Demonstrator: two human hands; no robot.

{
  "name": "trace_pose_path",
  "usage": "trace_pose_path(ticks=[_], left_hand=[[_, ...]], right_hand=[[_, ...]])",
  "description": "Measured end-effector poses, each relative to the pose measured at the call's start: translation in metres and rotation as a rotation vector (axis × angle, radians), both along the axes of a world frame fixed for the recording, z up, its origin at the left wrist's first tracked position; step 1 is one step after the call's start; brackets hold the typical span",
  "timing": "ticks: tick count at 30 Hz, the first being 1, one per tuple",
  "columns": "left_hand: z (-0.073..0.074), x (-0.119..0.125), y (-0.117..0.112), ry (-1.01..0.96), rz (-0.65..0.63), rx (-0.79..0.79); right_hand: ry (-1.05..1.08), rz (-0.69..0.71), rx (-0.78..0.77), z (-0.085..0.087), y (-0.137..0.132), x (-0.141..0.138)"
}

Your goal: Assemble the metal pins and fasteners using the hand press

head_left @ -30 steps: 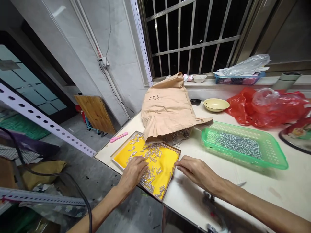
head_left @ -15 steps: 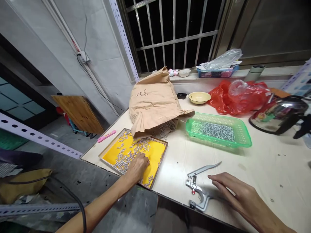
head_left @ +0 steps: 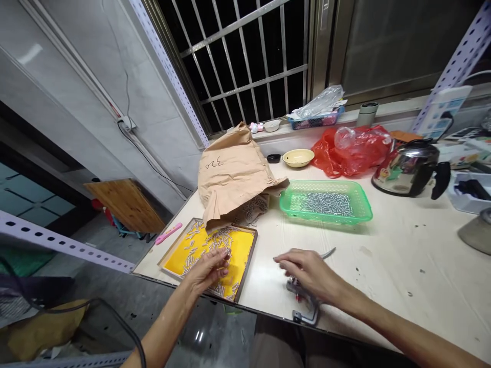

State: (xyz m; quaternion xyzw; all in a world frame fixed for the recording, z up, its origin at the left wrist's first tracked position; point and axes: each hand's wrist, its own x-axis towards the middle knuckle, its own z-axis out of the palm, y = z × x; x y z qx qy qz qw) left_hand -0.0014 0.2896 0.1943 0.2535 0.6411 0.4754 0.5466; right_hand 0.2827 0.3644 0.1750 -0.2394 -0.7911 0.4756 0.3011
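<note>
My left hand (head_left: 209, 268) is raised over the near part of a shallow tray (head_left: 251, 255) lined in yellow. Its thumb and fingertips are drawn together, and what they pinch is too small to make out. Many short silvery metal pieces (head_left: 220, 239) lie scattered in the tray. My right hand (head_left: 309, 271) is above a metal hand press tool (head_left: 307, 306) like pliers, hiding its middle. The fingers reach leftward with a gap by the thumb, and nothing shows between them. One thin handle of the tool sticks out beyond the hand.
A brown paper sack (head_left: 230, 176) of metal pieces opens over the tray. Behind my right hand stands a green basket (head_left: 326, 221) holding more pieces. Farther off are a cream bowl (head_left: 298, 158), a red plastic bag (head_left: 353, 158) and a kettle (head_left: 404, 168). A pink cutter (head_left: 169, 233) lies left.
My left hand has lifted from the metal pieces and turned, fingertips showing. My right hand has moved left, over the tool, closer to the left hand. The camera view has shifted right.
</note>
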Motion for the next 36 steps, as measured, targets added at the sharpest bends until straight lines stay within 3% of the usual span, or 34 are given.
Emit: trace_pose_path(ticks=[3, 6, 11, 15, 19, 22, 25, 28, 31, 33, 36], left_hand=[[0.004, 0.014, -0.005, -0.044, -0.018, 0.018], [0.006, 0.024, -0.008, -0.031, -0.035, 0.081], [0.008, 0.032, -0.008, 0.073, -0.039, 0.188], [0.001, 0.034, -0.009, 0.170, 0.016, 0.197], [-0.007, 0.030, -0.015, 0.272, 0.089, 0.204], [-0.008, 0.023, -0.022, 0.618, 0.155, 0.231], [-0.003, 0.022, -0.028, 0.940, 0.230, 0.261], [0.000, 0.034, -0.028, 0.835, 0.213, 0.241], [-0.004, 0.063, -0.022, 0.538, 0.044, 0.182], [-0.011, 0.088, -0.018, 0.350, -0.096, 0.104], [-0.027, 0.119, -0.012, 0.174, -0.257, -0.008]], right_hand=[[0.083, 0.183, -0.306, -0.005, 0.002, -0.060], [0.126, 0.200, -0.405, -0.017, -0.002, -0.101], [0.188, 0.102, -0.423, -0.026, -0.007, -0.116], [0.119, 0.072, -0.338, -0.022, -0.005, -0.115], [0.066, 0.003, -0.136, -0.023, -0.007, -0.128], [-0.069, -0.050, 0.023, -0.019, -0.011, -0.143], [-0.304, -0.030, 0.213, -0.004, -0.012, -0.147], [-0.495, -0.006, 0.408, 0.018, -0.006, -0.127], [-0.510, -0.033, 0.508, 0.031, 0.000, -0.076], [-0.509, -0.074, 0.519, 0.028, -0.001, -0.029], [-0.593, -0.103, 0.491, 0.007, -0.016, 0.045]])
